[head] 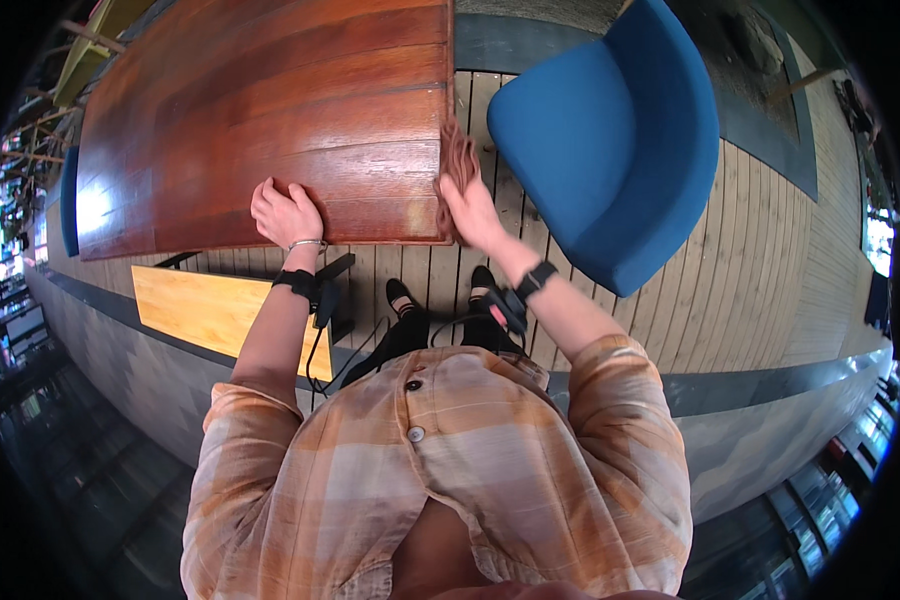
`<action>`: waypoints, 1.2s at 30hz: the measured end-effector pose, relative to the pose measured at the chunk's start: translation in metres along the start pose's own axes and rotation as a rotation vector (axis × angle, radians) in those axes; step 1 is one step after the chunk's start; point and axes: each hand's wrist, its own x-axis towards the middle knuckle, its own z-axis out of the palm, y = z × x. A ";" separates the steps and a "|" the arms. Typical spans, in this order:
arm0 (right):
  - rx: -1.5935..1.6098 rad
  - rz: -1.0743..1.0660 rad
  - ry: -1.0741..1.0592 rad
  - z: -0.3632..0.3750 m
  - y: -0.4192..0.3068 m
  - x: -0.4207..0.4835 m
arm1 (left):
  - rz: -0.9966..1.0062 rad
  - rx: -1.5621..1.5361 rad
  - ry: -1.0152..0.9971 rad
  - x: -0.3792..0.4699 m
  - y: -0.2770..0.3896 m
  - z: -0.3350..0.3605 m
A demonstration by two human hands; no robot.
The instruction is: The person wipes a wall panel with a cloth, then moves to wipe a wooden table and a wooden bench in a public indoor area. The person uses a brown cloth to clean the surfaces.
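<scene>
A brown cloth (pixel 459 161) is bunched along the right edge of the reddish-brown wooden table (pixel 270 112), near its front corner. My right hand (pixel 474 211) grips this cloth against the table's side, with part of it hanging past the edge. Over the tabletop near the front edge is my left hand (pixel 289 215), its fingers loosely curled and nothing seen in them. Whether that hand rests on the wood or hovers just above it, I cannot tell. The planked surface is glossy and reflects light.
A blue upholstered chair (pixel 570 135) stands close to the table's right side. In front, left of my legs, is a bench with a light wooden top (pixel 202 304). Black cables (pixel 316 360) hang from the wrist straps. Wooden decking (pixel 720 300) lies underfoot.
</scene>
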 end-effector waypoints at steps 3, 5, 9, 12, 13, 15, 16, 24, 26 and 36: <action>-0.112 0.185 -0.065 0.003 -0.013 -0.038 | 0.023 0.016 0.046 -0.001 0.000 0.001; -0.190 0.159 -0.026 0.004 -0.022 -0.029 | 0.007 0.004 0.047 0.000 0.000 0.003; -0.548 -0.147 0.091 0.008 -0.038 0.031 | 0.021 0.017 0.065 -0.001 -0.001 0.004; -0.756 -0.276 0.072 0.013 -0.047 0.054 | -0.001 -0.027 0.076 -0.002 -0.001 0.005; -0.753 -0.261 0.059 0.016 -0.049 0.052 | -0.015 -0.050 0.071 -0.002 -0.001 0.006; -0.890 -0.433 -0.040 0.017 -0.052 0.032 | -0.010 -0.011 0.108 -0.002 0.000 0.006; -0.925 -0.455 -0.111 0.020 -0.052 0.014 | -0.044 -0.095 0.055 -0.002 0.001 0.006; -1.072 -0.497 -0.447 0.062 -0.065 0.005 | -0.055 -0.126 0.124 -0.005 0.007 -0.001; -1.119 -0.452 -0.486 0.087 -0.074 0.024 | -0.059 -0.198 0.123 -0.005 0.004 -0.004; -1.192 -0.333 -0.472 0.216 -0.090 0.078 | 0.219 -0.620 -0.220 -0.089 -0.117 -0.088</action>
